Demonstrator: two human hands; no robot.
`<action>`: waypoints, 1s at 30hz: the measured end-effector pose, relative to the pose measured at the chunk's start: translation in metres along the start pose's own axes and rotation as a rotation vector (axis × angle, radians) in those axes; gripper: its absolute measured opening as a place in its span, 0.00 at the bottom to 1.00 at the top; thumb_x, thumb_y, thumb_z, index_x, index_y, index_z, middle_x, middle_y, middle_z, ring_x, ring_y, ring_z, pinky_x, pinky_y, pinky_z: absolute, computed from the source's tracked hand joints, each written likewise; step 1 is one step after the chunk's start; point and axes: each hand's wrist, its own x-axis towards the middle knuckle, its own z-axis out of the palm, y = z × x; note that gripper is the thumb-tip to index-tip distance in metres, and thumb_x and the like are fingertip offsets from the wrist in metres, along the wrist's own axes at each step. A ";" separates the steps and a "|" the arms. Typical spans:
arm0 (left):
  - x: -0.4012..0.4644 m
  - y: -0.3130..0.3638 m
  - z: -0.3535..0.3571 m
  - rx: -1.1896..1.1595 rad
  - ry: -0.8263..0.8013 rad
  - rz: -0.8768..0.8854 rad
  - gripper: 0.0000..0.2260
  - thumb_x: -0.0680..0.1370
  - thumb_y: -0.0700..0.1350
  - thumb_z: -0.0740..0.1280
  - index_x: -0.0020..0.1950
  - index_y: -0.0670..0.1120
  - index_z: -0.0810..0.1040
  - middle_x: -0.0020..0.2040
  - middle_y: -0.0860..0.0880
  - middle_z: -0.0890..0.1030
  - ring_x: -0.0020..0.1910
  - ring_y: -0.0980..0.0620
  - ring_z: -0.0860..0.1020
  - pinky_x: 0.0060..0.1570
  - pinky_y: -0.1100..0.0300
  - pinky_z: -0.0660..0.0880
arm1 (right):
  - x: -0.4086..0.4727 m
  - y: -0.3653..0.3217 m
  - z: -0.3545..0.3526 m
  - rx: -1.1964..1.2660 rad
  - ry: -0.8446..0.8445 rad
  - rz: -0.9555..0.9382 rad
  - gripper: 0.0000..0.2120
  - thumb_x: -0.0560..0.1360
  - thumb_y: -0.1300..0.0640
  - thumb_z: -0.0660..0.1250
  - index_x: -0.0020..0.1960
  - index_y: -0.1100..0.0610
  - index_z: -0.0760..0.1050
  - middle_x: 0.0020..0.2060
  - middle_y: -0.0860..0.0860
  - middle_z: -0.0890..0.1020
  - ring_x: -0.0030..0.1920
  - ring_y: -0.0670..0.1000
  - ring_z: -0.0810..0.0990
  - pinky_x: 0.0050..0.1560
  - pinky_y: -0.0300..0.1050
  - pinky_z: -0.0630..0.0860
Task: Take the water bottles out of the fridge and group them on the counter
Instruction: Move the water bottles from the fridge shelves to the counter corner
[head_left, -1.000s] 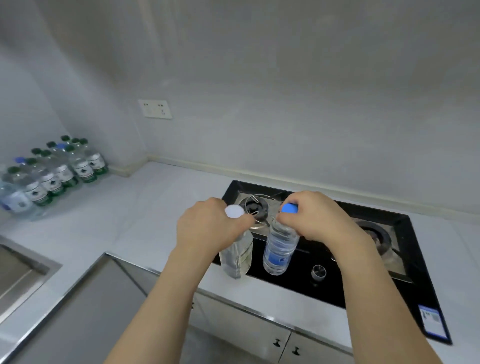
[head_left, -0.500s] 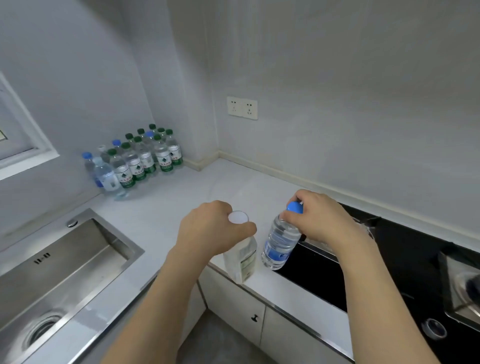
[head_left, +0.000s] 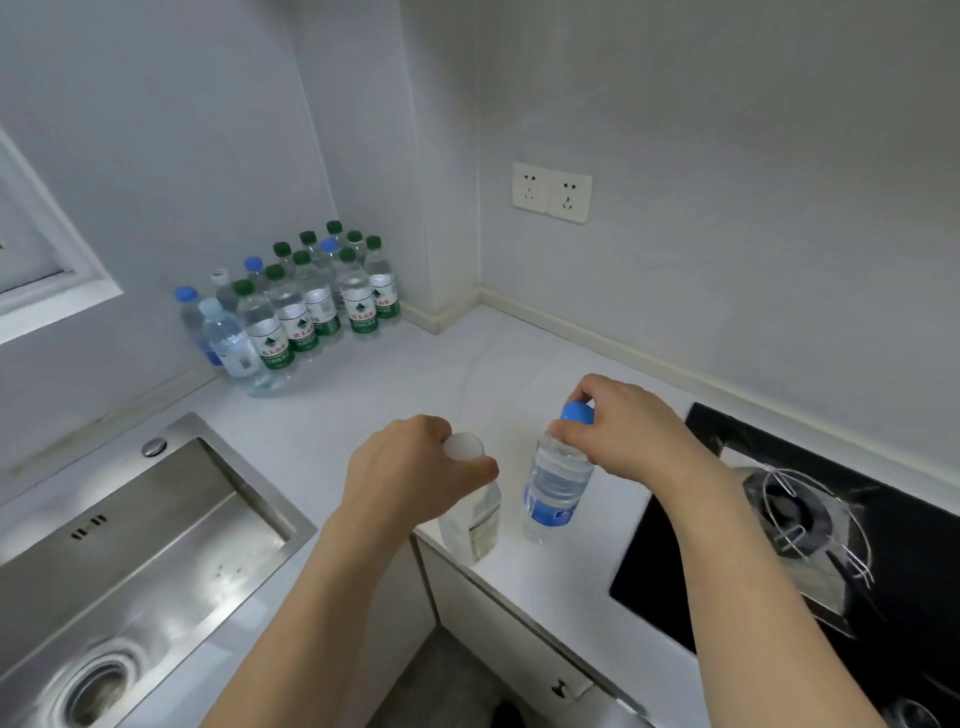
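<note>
White-capped bottle (head_left: 470, 512): upright, neck gripped by left hand (head_left: 410, 475), above counter (head_left: 395, 395) front edge | blue-capped bottle (head_left: 558, 480): upright, cap pinched by right hand (head_left: 631, 434) | bottle group (head_left: 296, 306): back-left corner

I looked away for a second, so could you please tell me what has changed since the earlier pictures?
Both hands have carried their bottles leftward, from above the stove to above the counter, toward the bottle group in the corner. Unchanged: the left hand grips the white-capped bottle by its neck, the right hand grips the blue-capped bottle likewise, and the group stands as before.
</note>
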 end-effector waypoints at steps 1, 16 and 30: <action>0.010 -0.001 -0.002 0.004 0.009 -0.012 0.17 0.65 0.60 0.67 0.34 0.46 0.71 0.30 0.51 0.74 0.29 0.50 0.71 0.28 0.61 0.64 | 0.013 -0.004 0.001 0.005 -0.005 -0.010 0.11 0.72 0.44 0.66 0.48 0.49 0.71 0.40 0.43 0.76 0.39 0.47 0.77 0.36 0.42 0.70; 0.143 -0.086 -0.044 0.070 0.155 -0.173 0.20 0.66 0.63 0.66 0.35 0.46 0.70 0.30 0.50 0.75 0.31 0.48 0.74 0.28 0.61 0.66 | 0.192 -0.097 0.046 0.062 -0.098 -0.212 0.10 0.74 0.45 0.66 0.50 0.48 0.70 0.38 0.43 0.75 0.37 0.46 0.75 0.36 0.41 0.68; 0.284 -0.196 -0.068 0.019 0.144 -0.240 0.16 0.67 0.60 0.66 0.35 0.48 0.70 0.32 0.51 0.75 0.33 0.52 0.73 0.28 0.60 0.64 | 0.331 -0.211 0.108 -0.116 -0.189 -0.324 0.10 0.75 0.47 0.65 0.54 0.50 0.71 0.47 0.47 0.78 0.46 0.51 0.76 0.41 0.44 0.68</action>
